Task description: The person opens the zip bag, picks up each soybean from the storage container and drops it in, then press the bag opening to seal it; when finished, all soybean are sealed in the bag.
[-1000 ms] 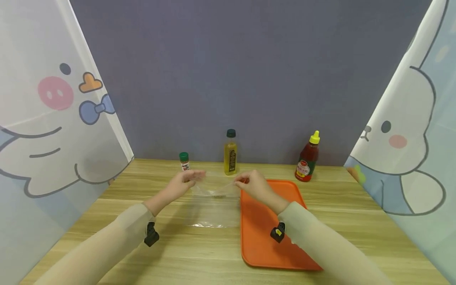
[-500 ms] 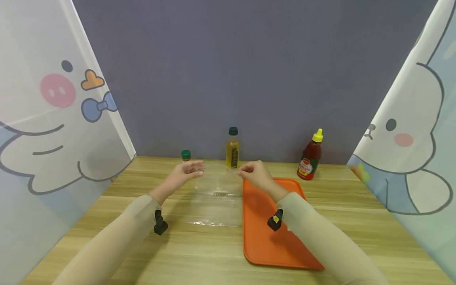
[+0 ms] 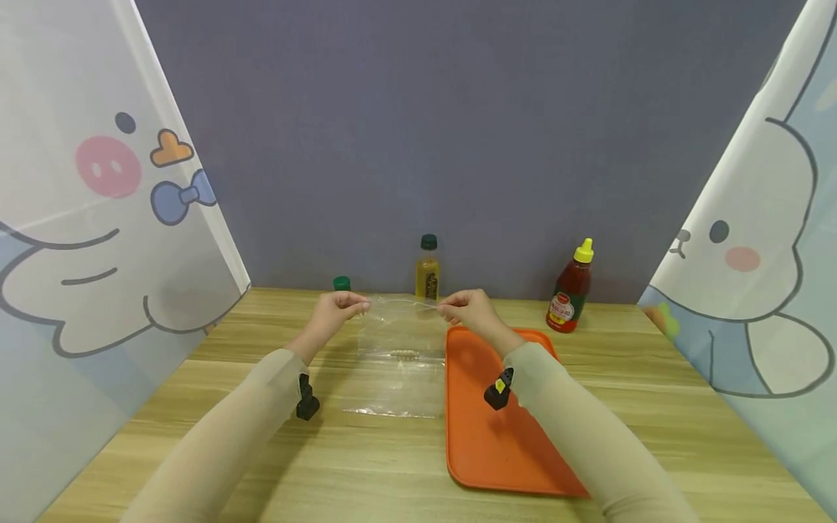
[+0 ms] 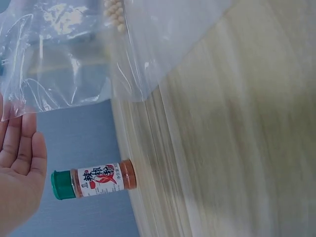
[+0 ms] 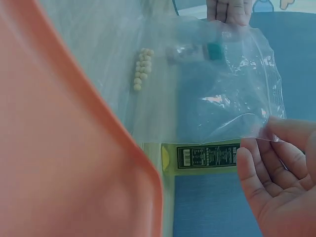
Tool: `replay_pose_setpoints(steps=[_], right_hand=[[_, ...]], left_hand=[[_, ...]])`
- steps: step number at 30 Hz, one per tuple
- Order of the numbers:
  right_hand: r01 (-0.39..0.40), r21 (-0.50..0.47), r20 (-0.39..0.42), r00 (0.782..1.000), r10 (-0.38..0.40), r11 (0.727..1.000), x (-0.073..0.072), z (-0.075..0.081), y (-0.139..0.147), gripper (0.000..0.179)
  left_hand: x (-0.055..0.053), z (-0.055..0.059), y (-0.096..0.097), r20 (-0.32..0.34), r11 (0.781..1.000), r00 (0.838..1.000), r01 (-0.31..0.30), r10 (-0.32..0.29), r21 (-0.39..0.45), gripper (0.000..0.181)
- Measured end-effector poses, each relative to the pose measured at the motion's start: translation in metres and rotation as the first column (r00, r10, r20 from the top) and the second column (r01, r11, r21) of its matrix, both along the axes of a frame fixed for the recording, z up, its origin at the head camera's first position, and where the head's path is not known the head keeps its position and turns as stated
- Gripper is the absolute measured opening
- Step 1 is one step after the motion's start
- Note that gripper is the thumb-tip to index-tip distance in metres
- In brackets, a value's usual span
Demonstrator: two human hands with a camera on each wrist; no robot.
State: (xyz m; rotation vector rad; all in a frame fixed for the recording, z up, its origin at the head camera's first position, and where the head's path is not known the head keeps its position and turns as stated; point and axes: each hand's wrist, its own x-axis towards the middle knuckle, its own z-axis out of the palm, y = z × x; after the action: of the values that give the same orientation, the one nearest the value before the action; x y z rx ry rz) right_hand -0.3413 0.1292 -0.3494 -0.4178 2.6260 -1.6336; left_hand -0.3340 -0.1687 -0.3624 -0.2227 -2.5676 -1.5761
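Note:
A clear plastic bag [image 3: 412, 334] is stretched between both hands, its upper edge lifted and its lower part lying on the table. Small round cream-coloured balls [image 5: 143, 69] sit in a row across the bag, about halfway down. My left hand [image 3: 336, 314] pinches the top left corner between thumb and fingers. At the top right corner, the thumb and index finger of my right hand [image 3: 472, 312] pinch the film, while the other fingers curl loosely below, as the right wrist view shows. Through the film the right wrist view shows the green-capped jar dimly.
An orange tray [image 3: 497, 457] lies right of the bag, under my right forearm. Behind the hands stand a chili powder jar [image 4: 101, 180] with a green cap and a yellow oil bottle [image 3: 428, 276]. A red sauce bottle [image 3: 567, 296] with a yellow cap stands at the back right.
The left hand's fingers were spread near the bag's edge and have closed to pinch its corner. The bag's sagging upper edge has risen and straightened. The right hand keeps its pinch.

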Motion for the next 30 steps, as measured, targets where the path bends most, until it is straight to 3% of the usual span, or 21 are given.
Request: replay_pose_setpoints(steps=[9,14,22,27,30], right_hand=[[0.034,0.018,0.033,0.999,-0.035,0.999,-0.0079,-0.0022,0.0010,0.025],[0.066,0.048,-0.008,0.998,-0.066,0.997,-0.0070,-0.0030,0.0009,0.018],[0.070,0.056,-0.053,0.996,-0.067,0.996,-0.0058,-0.0036,-0.0007,0.015],[0.059,0.083,-0.071,0.996,-0.054,0.995,-0.0056,-0.0029,-0.0022,0.015],[0.050,0.089,-0.075,0.996,-0.043,0.995,-0.0052,-0.0030,-0.0034,0.015]], left_hand=[[-0.0063,-0.0016,-0.0006,-0.026,0.997,1.000,-0.019,0.017,-0.081,0.020],[-0.0070,-0.0003,0.0002,-0.045,0.990,0.999,-0.033,0.027,-0.134,0.020],[-0.0030,0.0026,0.0010,-0.063,0.987,0.996,-0.065,0.056,-0.146,0.019],[0.0002,0.0025,-0.0021,-0.081,0.987,0.995,-0.062,0.051,-0.150,0.014],[0.0021,0.0024,-0.0061,-0.094,0.985,0.995,-0.029,0.013,-0.168,0.013]])
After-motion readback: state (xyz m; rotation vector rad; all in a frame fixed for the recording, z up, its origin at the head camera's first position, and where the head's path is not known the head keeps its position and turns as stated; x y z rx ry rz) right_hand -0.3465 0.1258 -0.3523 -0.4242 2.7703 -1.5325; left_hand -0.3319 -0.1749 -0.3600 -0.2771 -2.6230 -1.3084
